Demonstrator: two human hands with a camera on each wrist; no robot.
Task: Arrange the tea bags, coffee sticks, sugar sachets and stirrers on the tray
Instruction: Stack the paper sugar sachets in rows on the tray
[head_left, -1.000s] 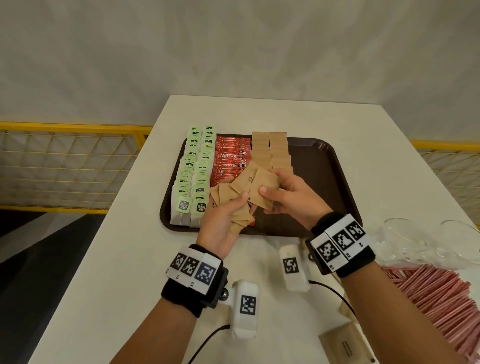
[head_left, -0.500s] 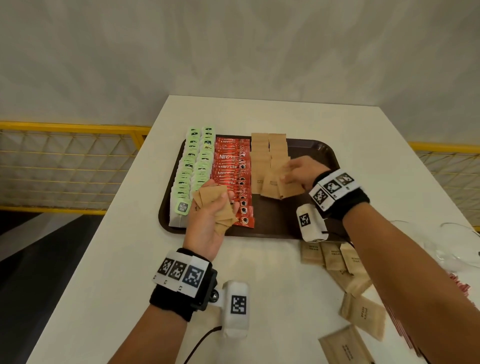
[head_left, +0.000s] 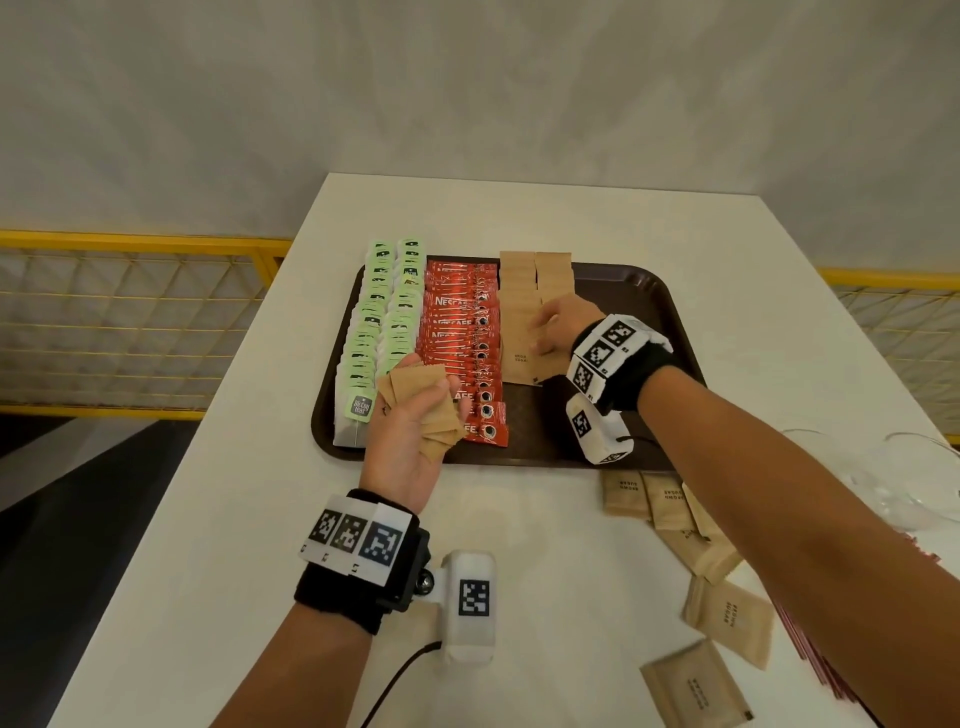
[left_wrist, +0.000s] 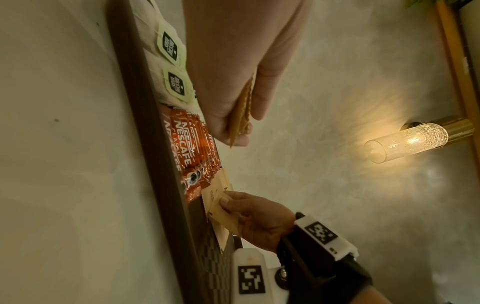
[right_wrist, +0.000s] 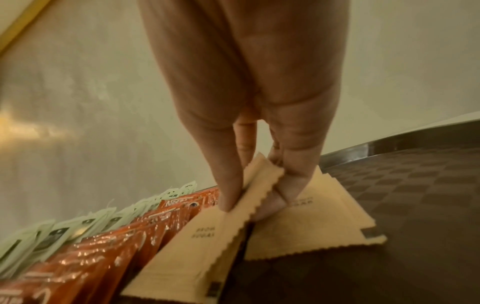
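The right hand's fingers (right_wrist: 228, 191) pinch a brown sugar sachet (right_wrist: 255, 186) and set it down on the sugar rows (head_left: 535, 291) in the brown tray (head_left: 649, 291), probably so it lies flat in line with the others. The left hand (head_left: 410, 441) waits over the tray's near edge, its thumb and fingers gripping a fan of sugar sachets (head_left: 421, 405), likely kept ready to hand over one by one. Left of the sugar rows lie red coffee sticks (head_left: 462, 343), then green tea bags (head_left: 379, 322). More loose sachets (head_left: 727, 618) wait on the white tabletop (head_left: 234, 519), and the pink stirrers (head_left: 810, 654) lie at its right edge, not yet placed.
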